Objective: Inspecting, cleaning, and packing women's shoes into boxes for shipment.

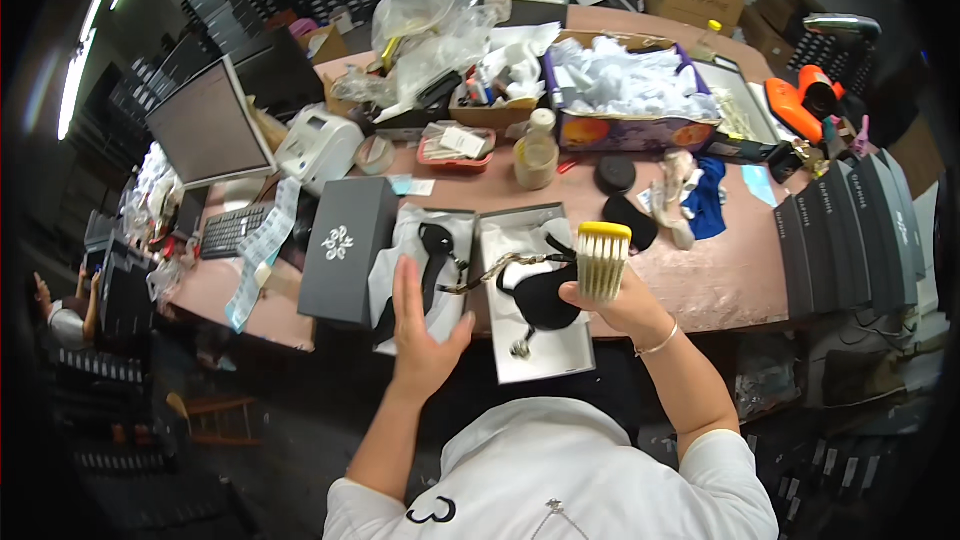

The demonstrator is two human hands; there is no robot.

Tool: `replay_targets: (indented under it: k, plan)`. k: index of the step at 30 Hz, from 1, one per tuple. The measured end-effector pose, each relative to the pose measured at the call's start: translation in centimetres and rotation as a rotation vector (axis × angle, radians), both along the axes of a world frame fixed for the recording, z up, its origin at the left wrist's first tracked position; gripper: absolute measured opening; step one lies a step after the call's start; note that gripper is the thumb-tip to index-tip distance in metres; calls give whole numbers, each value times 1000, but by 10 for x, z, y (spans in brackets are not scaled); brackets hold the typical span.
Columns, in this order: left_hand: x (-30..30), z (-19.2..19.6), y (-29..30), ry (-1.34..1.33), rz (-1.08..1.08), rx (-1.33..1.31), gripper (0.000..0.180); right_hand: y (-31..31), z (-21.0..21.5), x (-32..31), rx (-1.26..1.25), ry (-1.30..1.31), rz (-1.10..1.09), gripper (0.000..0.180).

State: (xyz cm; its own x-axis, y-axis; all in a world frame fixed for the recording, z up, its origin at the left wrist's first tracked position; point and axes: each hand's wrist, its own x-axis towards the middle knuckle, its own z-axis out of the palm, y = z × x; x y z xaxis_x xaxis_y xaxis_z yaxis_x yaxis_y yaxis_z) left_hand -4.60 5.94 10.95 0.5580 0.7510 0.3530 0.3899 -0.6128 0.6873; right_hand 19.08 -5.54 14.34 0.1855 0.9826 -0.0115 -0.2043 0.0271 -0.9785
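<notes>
My right hand is closed around a brush with a yellow back and pale bristles. Just left of it, a black sandal with a chain-like strap lies over the open white-lined box part; the brush and thumb cover some of its edge. My left hand has its fingers stretched out and holds nothing. It hovers over the near end of the other open box half, where a second black sandal rests on white tissue paper.
A closed dark grey shoebox stands at the left, beside a label printer, keyboard and monitor. Behind are a bottle, red basket and carton of white paper. Cloths and upright grey boxes sit right.
</notes>
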Motion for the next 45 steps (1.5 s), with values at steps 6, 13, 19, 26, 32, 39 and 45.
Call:
replay_targets:
  k: [6, 13, 19, 26, 32, 39, 45]
  plan:
    - [47, 39, -8, 292, -748, -562, 63, -2, -37, -3, -59, 565, 203, 23]
    - [57, 28, -4, 261, -571, -505, 24, -42, 4, 28, -3, -613, -426, 55]
    - [56, 21, -4, 478, -545, -97, 45, -45, 9, 63, 244, -1870, -192, 38]
    - [61, 35, 10, 310, -511, -820, 34, -37, 3, 44, 532, -1638, -319, 27]
    - [59, 30, 6, -3, -588, -1118, 32, -33, 9, 10, 449, -1334, -418, 28]
    - [79, -5, 22, -836, -304, -1554, 42, -41, -6, -15, 393, -1288, -245, 31]
    - [61, 3, 52, -1164, -162, -1613, 41, -50, -156, 54, -195, -1184, -617, 27]
